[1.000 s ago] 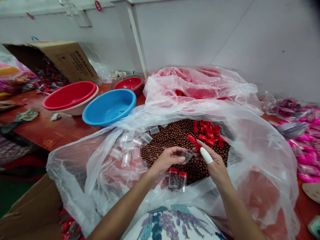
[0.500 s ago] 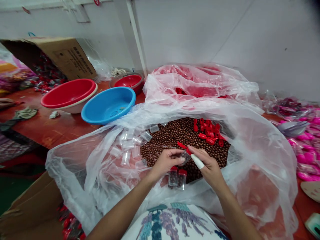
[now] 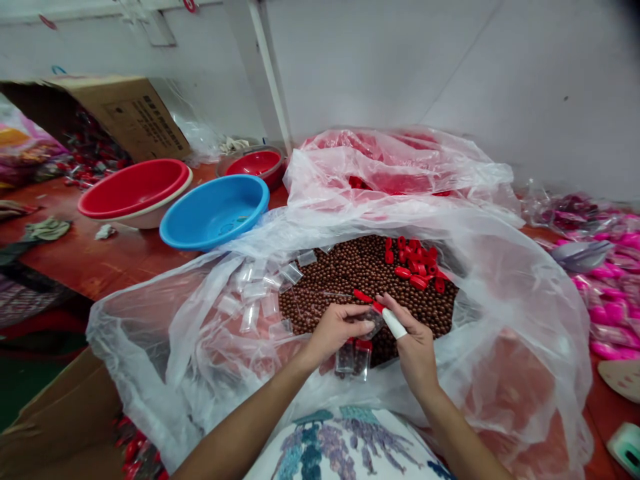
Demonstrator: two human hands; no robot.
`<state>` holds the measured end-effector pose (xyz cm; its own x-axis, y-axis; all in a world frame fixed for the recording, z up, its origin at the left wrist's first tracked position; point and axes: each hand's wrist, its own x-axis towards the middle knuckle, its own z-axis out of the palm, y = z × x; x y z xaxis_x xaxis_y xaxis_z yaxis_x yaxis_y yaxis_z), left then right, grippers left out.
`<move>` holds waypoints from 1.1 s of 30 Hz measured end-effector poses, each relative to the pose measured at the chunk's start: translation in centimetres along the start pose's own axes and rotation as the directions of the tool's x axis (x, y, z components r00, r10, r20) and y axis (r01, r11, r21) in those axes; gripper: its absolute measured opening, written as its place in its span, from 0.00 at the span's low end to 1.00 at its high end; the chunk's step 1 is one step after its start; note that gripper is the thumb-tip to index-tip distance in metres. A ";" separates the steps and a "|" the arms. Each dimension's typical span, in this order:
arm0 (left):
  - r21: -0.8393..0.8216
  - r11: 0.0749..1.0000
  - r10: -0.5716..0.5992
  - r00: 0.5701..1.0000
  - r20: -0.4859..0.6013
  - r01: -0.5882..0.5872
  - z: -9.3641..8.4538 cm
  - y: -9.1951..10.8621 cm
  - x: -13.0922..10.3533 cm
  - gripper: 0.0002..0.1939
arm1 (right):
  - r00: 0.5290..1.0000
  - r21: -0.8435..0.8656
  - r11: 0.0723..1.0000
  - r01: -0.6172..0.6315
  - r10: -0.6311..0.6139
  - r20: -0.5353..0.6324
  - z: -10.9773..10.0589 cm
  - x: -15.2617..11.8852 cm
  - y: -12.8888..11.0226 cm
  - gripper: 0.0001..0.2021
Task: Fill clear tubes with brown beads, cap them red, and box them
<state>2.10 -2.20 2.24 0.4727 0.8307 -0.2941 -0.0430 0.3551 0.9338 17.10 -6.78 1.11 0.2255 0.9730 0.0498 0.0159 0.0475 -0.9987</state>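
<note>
Over beads [image 3: 340, 267] tilts a clear, red-capped container [image 3: 377, 323].

The brown balls [image 3: 340, 270] look glossy, the red caps [image 3: 419, 269] smooth plastic, the bag [image 3: 525, 280] crinkled plastic film.

Lt soft, a bit dim; wall [image 3: 390, 73] flat grey. Tiny glints on beads [image 3: 345, 267], pale sheen on bag [image 3: 520, 267]. Deep shadow under table [image 3: 107, 267]. Wide-lens stretch + blur twd edges; top-R corner black.

Caps [image 3: 419, 283] are red, beads [image 3: 345, 270] brown, one basin [image 3: 200, 217] blue, the white garment [image 3: 345, 448] patterned purple and teal.
</note>
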 end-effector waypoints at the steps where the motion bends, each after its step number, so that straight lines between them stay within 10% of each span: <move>1: -0.010 1.000 0.000 1.000 0.005 0.000 0.1 -0.1 -0.1 0.21 | 1.000 0.014 1.000 -0.010 0.010 -0.024 0.2 -0.1 0.1 0.16; 8: -0.087 0.995 -0.039 0.999 -0.014 0.038 -0.1 0.1 -0.5 0.21 | 0.982 -0.132 0.977 0.170 -0.157 0.107 -0.6 0.1 0.4 0.16; 14: -0.074 0.997 -0.037 0.995 -0.088 0.031 -0.2 0.0 -0.4 0.21 | 0.844 -0.421 0.737 0.529 -0.403 0.354 -0.9 0.4 2.0 0.40; 19: -0.267 0.961 -0.093 0.991 -0.092 0.065 0.4 -0.6 -0.6 0.21 | 0.847 -0.502 0.683 0.532 -0.441 0.297 -0.2 -0.4 3.0 0.38; 25: -0.561 0.784 -0.249 0.962 0.110 0.267 0.7 -0.6 -0.9 0.31 | 0.762 -0.446 0.630 0.636 -0.423 0.490 0.0 -1.2 2.9 0.41; 33: -0.555 0.812 -0.257 0.965 -0.059 0.182 1.9 -1.2 -1.2 0.17 | 0.789 -0.474 0.639 0.606 -0.403 0.464 0.4 -2.0 3.2 0.38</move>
<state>3.27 -4.49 1.86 0.4155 0.7354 -0.5353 -0.4370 0.6775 0.5916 16.28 -8.44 -2.19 -0.2805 0.8531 0.4399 0.6082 0.5125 -0.6062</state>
